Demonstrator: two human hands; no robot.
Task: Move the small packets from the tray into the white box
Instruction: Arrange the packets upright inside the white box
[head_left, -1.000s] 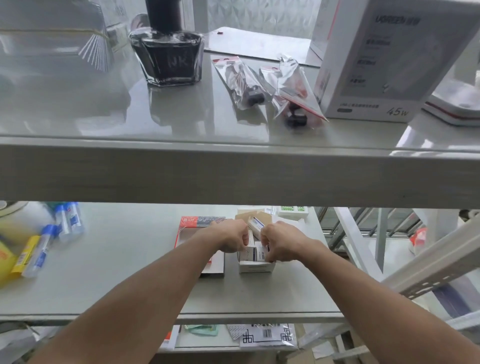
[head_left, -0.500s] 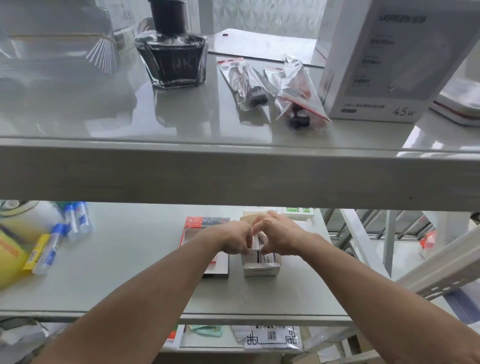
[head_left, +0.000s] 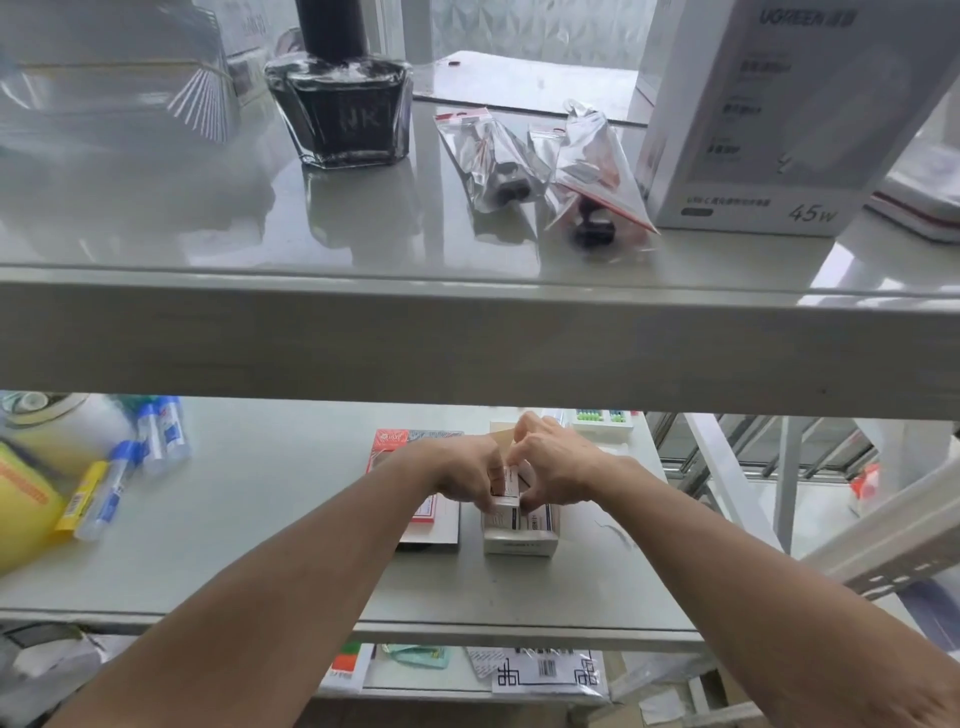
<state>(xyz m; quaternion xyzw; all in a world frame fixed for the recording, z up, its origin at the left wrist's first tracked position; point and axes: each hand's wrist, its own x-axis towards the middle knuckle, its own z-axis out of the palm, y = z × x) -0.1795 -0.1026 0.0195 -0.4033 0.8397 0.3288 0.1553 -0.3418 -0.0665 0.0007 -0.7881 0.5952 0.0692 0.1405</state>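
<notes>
On the lower shelf a small white box (head_left: 519, 543) stands open, with small white packets (head_left: 540, 519) upright inside it. Both hands meet right above it. My left hand (head_left: 462, 475) and my right hand (head_left: 556, 470) pinch one small white packet (head_left: 508, 488) between their fingertips, its lower end at the box's opening. A flat red-and-white tray (head_left: 439, 525) lies just left of the box, partly under my left wrist. Whatever the tray holds is hidden.
An upper shelf (head_left: 467, 338) overhangs the work area, carrying an ink bottle (head_left: 340, 98), foil pouches (head_left: 524, 156) and a white charger box (head_left: 779, 114). Glue sticks (head_left: 119, 467) and a yellow pack (head_left: 26, 499) lie far left. A small green-beaded item (head_left: 602, 418) sits behind the box.
Both hands lifted slightly and drew together over the box, now pinching a single packet upright at its opening. The view shifted a little.
</notes>
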